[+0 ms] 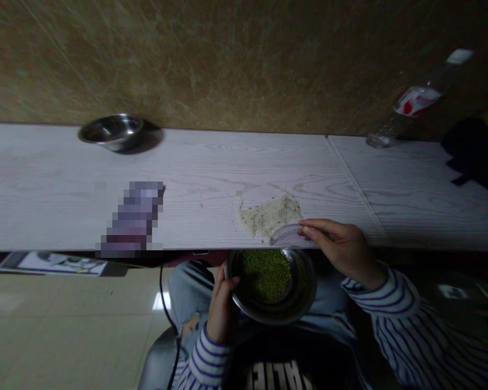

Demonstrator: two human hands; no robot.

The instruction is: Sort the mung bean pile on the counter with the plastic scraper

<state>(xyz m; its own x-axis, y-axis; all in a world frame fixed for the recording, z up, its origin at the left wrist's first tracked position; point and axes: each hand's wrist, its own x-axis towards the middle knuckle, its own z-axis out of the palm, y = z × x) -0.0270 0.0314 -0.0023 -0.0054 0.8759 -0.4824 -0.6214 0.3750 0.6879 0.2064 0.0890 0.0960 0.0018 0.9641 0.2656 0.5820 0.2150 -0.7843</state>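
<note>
My left hand point(223, 298) is closed on the rim of a steel bowl point(305, 292), its thumb over the edge. Green mung beans point(266, 273) lie in this bowl, which sits over my lap, just below the table's front edge. In my right hand point(345, 244), a thin, clear, round-edged piece of plastic point(288, 236) is pinched between thumb and fingers. Its curved edge is right by a spread of white rice point(270, 214) with dark specks, on the table near the front edge. What the plastic piece is exactly, I cannot tell.
A second steel bowl point(111, 132) stands at the back left of the white wood-grain table point(203, 162). A blurred-out flat thing point(134, 216) lies at the front left. To the right are a clear bottle point(417, 100) and a dark item point(475, 154). A black cable point(162, 298) hangs below.
</note>
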